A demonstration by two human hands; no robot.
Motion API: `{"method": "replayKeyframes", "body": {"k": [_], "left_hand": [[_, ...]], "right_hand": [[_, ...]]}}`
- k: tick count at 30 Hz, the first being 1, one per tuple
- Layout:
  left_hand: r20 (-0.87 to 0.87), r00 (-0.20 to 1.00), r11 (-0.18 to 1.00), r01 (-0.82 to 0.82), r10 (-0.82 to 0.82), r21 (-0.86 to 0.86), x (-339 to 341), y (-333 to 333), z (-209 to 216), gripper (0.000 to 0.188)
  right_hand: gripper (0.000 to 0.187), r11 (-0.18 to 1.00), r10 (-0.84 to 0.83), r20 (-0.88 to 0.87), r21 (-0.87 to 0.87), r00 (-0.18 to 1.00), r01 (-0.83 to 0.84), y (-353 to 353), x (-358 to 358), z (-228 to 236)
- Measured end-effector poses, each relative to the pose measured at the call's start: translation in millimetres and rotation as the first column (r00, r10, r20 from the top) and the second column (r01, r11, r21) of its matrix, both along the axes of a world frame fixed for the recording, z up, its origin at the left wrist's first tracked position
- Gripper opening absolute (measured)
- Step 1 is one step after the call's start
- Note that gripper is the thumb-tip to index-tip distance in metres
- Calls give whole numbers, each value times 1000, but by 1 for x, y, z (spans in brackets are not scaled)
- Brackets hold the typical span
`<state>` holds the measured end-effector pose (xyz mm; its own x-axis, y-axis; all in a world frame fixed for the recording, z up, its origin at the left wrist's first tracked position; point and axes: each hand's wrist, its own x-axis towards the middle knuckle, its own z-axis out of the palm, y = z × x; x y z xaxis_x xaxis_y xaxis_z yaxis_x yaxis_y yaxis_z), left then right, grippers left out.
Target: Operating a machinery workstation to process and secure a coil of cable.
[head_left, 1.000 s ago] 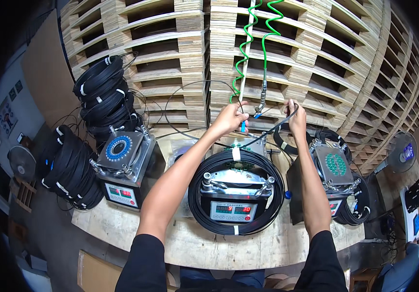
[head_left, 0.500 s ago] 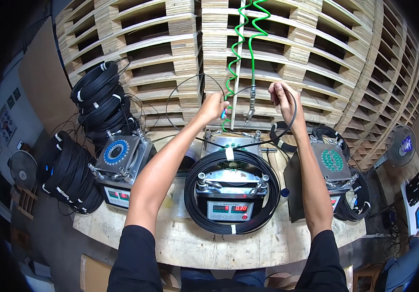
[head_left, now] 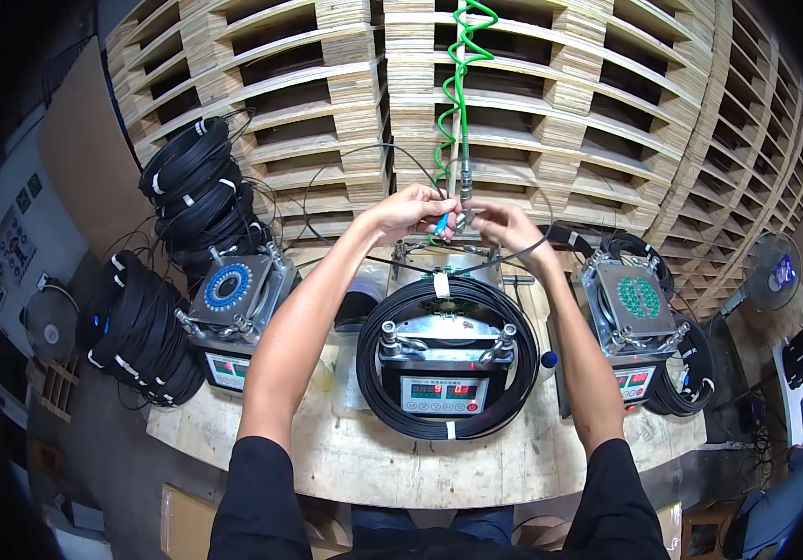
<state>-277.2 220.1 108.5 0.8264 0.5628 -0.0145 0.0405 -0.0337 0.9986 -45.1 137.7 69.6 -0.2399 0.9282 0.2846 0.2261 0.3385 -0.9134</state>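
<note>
Together, left hand (head_left: 411,210) and right hand (head_left: 504,224) meet at the green coiled hose (head_left: 457,103).

cable coil (head_left: 448,359) around middle machine (head_left: 445,359) — pallets (head_left: 598,121) behind

Blue connector (head_left: 442,224) on thin black cable (head_left: 514,252), beneath green coiled hose (head_left: 457,103)

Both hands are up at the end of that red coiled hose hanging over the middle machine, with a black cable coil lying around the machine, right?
Not quite: the coiled hose is green, not red, as the head view shows. The left hand and right hand do meet at its lower end, above the middle machine, which the black cable coil surrounds.
</note>
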Motion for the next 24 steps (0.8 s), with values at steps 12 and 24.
{"method": "replayKeyframes", "body": {"k": [12,24], "left_hand": [[-33,986,984,167,-165,64,-7,-11,-17,37],[-26,996,942,86,-82,326,-15,-35,-33,32]], "right_hand": [[15,978,197,88,47,976,-202,4,-20,-8],[17,997,49,-34,-63,998,-51,-12,-34,-21]]}}
